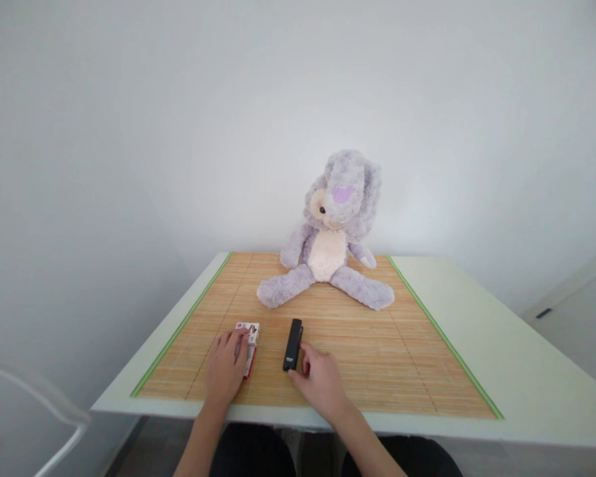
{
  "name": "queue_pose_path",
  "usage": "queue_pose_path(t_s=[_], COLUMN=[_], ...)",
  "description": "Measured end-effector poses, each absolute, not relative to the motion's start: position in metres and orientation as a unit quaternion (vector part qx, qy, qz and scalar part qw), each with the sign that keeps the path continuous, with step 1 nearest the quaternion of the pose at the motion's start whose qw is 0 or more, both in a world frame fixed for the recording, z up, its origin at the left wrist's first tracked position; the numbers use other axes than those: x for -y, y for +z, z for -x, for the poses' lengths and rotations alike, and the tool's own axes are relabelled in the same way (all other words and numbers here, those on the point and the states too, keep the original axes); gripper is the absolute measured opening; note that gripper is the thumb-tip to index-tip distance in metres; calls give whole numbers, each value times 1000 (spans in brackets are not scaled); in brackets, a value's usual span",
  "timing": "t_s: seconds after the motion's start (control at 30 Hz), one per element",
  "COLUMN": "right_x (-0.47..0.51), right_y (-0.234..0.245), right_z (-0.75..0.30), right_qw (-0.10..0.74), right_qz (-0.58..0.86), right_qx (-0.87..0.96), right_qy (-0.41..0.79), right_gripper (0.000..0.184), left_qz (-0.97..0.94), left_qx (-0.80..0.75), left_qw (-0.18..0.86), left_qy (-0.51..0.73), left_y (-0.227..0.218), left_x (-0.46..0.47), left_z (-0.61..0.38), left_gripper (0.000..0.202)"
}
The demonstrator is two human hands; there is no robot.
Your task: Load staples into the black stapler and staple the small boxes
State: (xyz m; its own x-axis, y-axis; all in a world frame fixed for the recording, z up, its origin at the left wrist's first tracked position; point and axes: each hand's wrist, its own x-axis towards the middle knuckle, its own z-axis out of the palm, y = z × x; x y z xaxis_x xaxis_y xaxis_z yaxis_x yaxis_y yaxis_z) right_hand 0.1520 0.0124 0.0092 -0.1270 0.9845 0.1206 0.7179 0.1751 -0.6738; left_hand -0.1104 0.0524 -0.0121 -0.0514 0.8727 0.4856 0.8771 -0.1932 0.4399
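My left hand [225, 371] lies on a small white and red box [249, 339] on the bamboo mat, with its fingers curled over the box's near side. My right hand [319, 380] rests on the mat beside the near end of a black stapler [293, 344], its thumb and fingers touching that end. The stapler lies lengthwise, pointing away from me, just right of the box.
A grey plush rabbit [334, 238] sits at the far side of the bamboo mat [402, 344], leaning against the white wall. The mat covers a pale table [501, 344]. A clear chair back [40, 404] shows at lower left, a white cabinet [576, 311] at right.
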Motion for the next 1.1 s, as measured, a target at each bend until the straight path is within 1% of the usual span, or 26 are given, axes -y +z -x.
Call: queue_pose_path(t_s=[0.23,0.33,0.5,0.73,1.1], right_x=[-14,-15,-20,-23,-21], right_y=[15,17,18,15,13], right_z=[-93,-82,-81,-80,-81], right_qw=[273,265,238,216,200], right_qz=[560,553,543,540,530], right_qx=[750,760,778,790,805], right_qy=[223,215,208,194,177], right_gripper=[41,42,44,56,59], left_qz=[679,668,652,638,630], left_qx=[632,637,645,653,657], left_qw=[-25,-35,-47,-59,-65], left_qy=[-374,-383,-396,-404,-409], left_y=[-15,-17,-19,-21,-20], left_x=[-56,-57,-56,-58,-58], left_z=[117,121,126,136,138], left_gripper=[32,32,32,33,34])
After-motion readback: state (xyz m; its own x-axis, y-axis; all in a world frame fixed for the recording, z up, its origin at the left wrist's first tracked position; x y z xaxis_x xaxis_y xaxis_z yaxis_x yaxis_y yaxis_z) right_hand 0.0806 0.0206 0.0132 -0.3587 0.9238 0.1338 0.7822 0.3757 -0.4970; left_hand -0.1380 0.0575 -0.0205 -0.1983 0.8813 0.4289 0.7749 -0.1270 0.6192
